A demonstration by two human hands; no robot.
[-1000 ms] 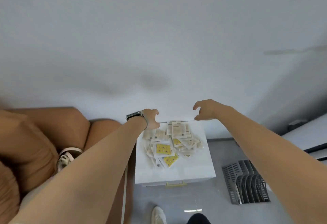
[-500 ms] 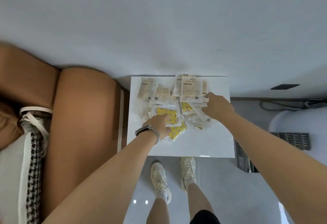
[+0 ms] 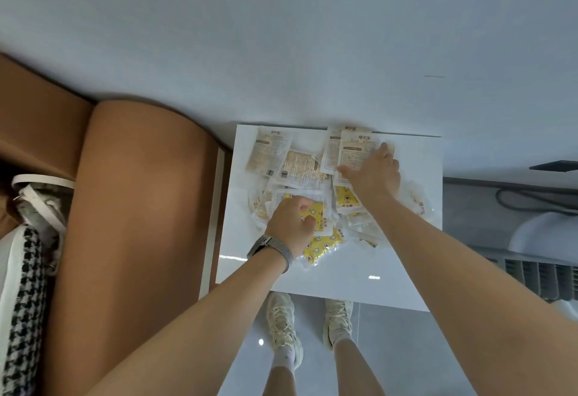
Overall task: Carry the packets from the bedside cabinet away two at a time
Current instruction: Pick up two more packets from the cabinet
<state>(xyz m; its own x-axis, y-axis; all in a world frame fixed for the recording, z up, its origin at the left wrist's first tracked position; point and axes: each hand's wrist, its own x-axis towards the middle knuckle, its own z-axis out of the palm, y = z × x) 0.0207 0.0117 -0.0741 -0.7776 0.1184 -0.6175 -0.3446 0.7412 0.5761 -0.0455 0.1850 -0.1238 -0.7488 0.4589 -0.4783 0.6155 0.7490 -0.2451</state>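
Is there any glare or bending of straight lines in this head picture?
Head view: small bright glare spots on the cabinet top and on the floor; the wide lens bends the forearms outward near the bottom edge; the packets stay fairly sharp.

A heap of packets (image 3: 300, 170) lies on the bedside cabinet (image 3: 344, 277), toward its back. A headboard (image 3: 131, 208) stands left of the cabinet, a wall (image 3: 281, 36) behind it.
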